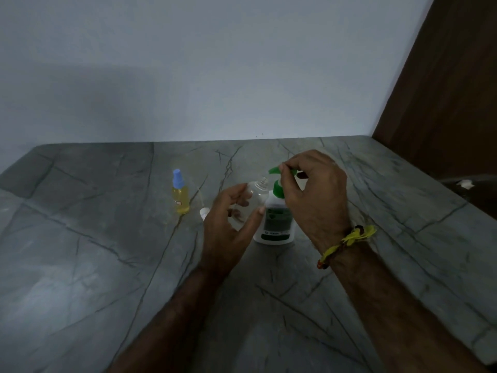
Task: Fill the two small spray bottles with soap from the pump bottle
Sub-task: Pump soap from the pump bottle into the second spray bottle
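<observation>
Two bare hands worked over a grey, dark-veined desk [269,305] in the head view, set against a pale wall [188,63] with a brown wooden panel [443,90] at the far right. A white pump bottle [277,224] with a green label stood upright near the middle of the desk, its green pump head [277,170] raised above a green collar. The right hand [314,195] came down over that pump, its fingertips pinching the green head from above while the rest of the fingers curled loosely beside the bottle; a yellow thread band [347,239] circled its wrist. The left hand [228,224] gripped an uncapped clear spray bottle [255,193], thumb on the near side and fingers round the far side, tilting it so that its open threaded neck sat just under the pump's spout, touching or nearly touching the pump bottle's shoulder. It looked empty, though the dim light made that hard to judge. Farther left, well apart from both hands, a second spray bottle [180,196] stood upright, filled with yellow liquid and closed with a blue cap. Between it and the left hand, a small white cap-like piece [204,212] lay on the desk, partly hidden behind the hand. At the far right edge, a small white scrap [466,183] lay off the desk.
</observation>
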